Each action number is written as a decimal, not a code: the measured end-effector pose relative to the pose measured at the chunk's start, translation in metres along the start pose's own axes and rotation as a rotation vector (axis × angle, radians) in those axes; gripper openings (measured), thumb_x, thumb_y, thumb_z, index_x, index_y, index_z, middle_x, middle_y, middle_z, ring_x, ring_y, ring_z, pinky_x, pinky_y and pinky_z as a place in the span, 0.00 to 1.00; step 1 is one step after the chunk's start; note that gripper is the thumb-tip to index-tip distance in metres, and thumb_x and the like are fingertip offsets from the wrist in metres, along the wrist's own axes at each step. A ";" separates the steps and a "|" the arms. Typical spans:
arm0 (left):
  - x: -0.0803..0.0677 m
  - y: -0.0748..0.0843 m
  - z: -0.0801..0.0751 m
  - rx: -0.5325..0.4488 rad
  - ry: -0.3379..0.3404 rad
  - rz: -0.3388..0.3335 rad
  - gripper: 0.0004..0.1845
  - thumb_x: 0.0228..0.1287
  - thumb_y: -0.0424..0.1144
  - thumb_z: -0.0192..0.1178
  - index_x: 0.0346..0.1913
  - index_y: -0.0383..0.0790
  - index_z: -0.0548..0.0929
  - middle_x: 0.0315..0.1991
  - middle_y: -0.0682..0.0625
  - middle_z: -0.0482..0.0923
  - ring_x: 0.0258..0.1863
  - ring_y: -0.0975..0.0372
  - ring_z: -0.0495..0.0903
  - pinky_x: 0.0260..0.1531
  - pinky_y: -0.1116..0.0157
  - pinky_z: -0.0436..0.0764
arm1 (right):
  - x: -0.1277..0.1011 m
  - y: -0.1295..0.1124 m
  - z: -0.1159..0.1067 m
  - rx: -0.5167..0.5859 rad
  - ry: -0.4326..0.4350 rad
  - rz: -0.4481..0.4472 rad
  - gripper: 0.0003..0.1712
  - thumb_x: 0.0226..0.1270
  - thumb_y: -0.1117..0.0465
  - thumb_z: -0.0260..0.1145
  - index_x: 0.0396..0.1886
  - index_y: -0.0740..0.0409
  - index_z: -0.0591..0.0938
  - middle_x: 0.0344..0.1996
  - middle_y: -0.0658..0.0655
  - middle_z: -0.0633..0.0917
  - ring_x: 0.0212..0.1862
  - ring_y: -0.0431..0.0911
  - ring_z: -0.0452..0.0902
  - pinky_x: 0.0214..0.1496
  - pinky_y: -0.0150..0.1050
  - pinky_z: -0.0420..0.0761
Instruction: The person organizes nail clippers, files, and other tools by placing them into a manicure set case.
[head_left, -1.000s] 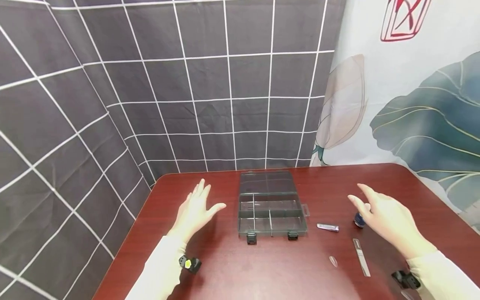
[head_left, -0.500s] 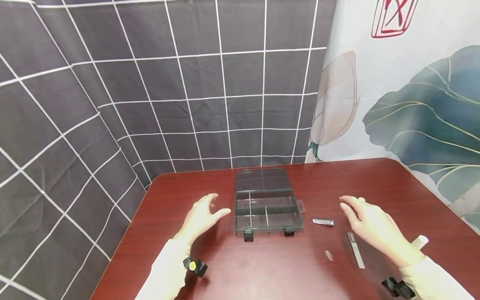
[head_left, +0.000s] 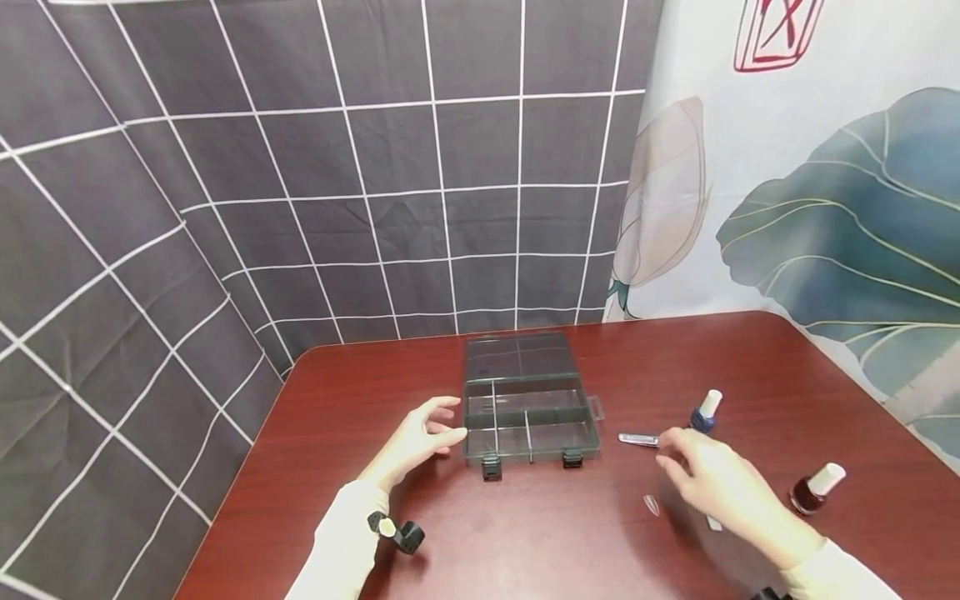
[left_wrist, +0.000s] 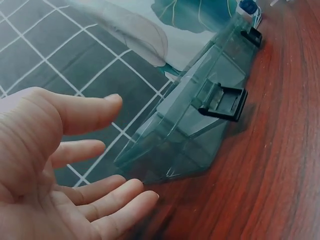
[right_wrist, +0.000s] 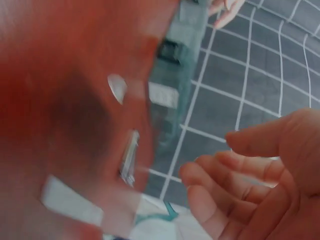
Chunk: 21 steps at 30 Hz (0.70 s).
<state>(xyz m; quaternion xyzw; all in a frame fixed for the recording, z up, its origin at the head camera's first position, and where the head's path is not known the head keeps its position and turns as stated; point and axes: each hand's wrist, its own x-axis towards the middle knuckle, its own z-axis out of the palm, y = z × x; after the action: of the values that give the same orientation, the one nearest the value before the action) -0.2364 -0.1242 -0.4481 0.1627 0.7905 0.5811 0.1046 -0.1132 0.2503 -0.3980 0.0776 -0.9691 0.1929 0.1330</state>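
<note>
A clear grey divided plastic box (head_left: 532,450) sits on the table with its lid folded back. My left hand (head_left: 416,437) is at the box's left side, fingers loosely bent, thumb tip right at the wall. In the left wrist view this hand (left_wrist: 85,165) holds nothing. Over the table to the right of the box, my right hand (head_left: 723,483) has relaxed fingers, their tips beside a silver nail clipper (head_left: 637,440). Below that hand, a nail file (head_left: 713,523) is mostly hidden. A clear false nail tip (head_left: 651,505) lies to its left. The right wrist view shows the palm (right_wrist: 250,190) bare.
Behind the right hand stands a blue nail polish bottle (head_left: 703,414) with a white cap. A dark red polish bottle (head_left: 813,492) stands farther right. The reddish table (head_left: 525,542) ends at a gridded cloth backdrop (head_left: 390,208).
My left hand has moved right, up to the box, its fingers bending more. The right hand has drifted left and nearer, toward the nail clipper, uncovering both polish bottles and covering most of the file.
</note>
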 end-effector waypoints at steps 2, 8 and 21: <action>0.001 -0.002 0.002 -0.021 -0.012 -0.011 0.29 0.56 0.32 0.65 0.61 0.32 0.68 0.54 0.30 0.69 0.42 0.49 0.79 0.34 0.52 0.82 | -0.006 -0.001 0.007 -0.001 -0.033 0.023 0.09 0.52 0.63 0.70 0.32 0.52 0.78 0.22 0.43 0.74 0.23 0.38 0.67 0.24 0.39 0.69; 0.001 -0.004 0.008 -0.051 -0.040 -0.045 0.30 0.56 0.33 0.66 0.61 0.34 0.69 0.55 0.33 0.67 0.40 0.54 0.78 0.34 0.55 0.83 | -0.016 -0.001 0.023 0.013 -0.173 0.108 0.11 0.53 0.58 0.71 0.30 0.52 0.76 0.19 0.46 0.69 0.22 0.41 0.64 0.22 0.37 0.64; 0.002 -0.012 0.012 -0.214 -0.054 -0.046 0.34 0.52 0.28 0.65 0.63 0.34 0.65 0.55 0.31 0.65 0.40 0.55 0.77 0.35 0.54 0.83 | -0.025 0.001 0.044 0.011 -0.216 0.134 0.19 0.48 0.58 0.74 0.25 0.55 0.69 0.18 0.48 0.66 0.22 0.41 0.60 0.22 0.36 0.62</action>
<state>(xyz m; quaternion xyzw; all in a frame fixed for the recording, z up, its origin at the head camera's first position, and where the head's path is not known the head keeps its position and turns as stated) -0.2356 -0.1159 -0.4636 0.1480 0.7243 0.6550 0.1560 -0.1000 0.2364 -0.4442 0.0336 -0.9797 0.1970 0.0143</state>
